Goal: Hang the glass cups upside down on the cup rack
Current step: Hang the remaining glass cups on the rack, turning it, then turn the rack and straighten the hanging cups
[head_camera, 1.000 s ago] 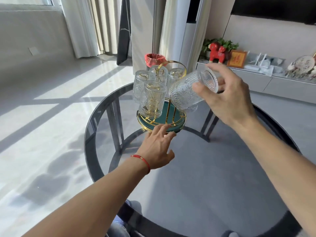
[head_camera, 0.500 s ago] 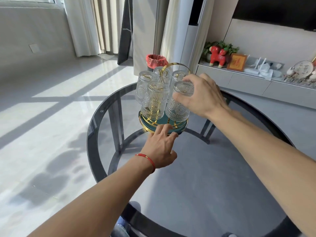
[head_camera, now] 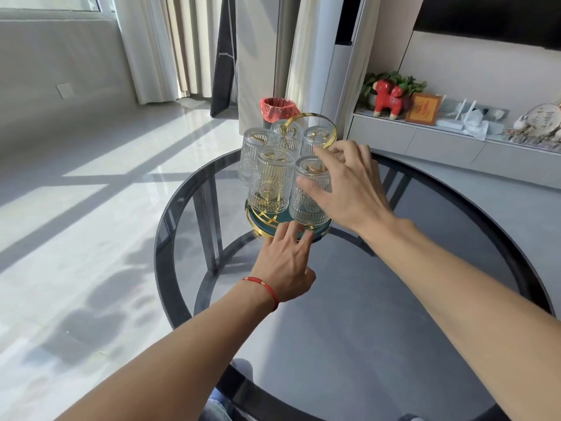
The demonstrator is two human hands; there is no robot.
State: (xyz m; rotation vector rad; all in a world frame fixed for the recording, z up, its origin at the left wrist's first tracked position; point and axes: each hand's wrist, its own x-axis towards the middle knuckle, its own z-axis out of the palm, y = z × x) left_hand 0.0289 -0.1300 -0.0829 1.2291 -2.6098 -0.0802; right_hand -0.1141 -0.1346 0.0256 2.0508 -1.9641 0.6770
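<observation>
A gold wire cup rack with a green round base point(head_camera: 260, 220) and a gold ring handle point(head_camera: 309, 115) stands at the far side of the round glass table point(head_camera: 364, 329). Several ribbed glass cups hang upside down on it. The front right cup point(head_camera: 305, 197) sits on its peg beside the front left cup point(head_camera: 268, 182). My right hand point(head_camera: 349, 189) is just right of the front right cup, fingers spread, thumb lying against its side. My left hand point(head_camera: 285, 262) rests its fingertips on the front rim of the rack's base.
The table's dark rim point(head_camera: 161, 238) curves close behind the rack. On the floor beyond stands a bin with a red liner point(head_camera: 277, 109). A low sideboard point(head_camera: 455, 147) at the right carries a red horse figure point(head_camera: 388, 97) and small ornaments.
My right hand turned the held cup upside down, lowered it onto the front right peg, then spread its fingers off it. My left hand stayed at the base.
</observation>
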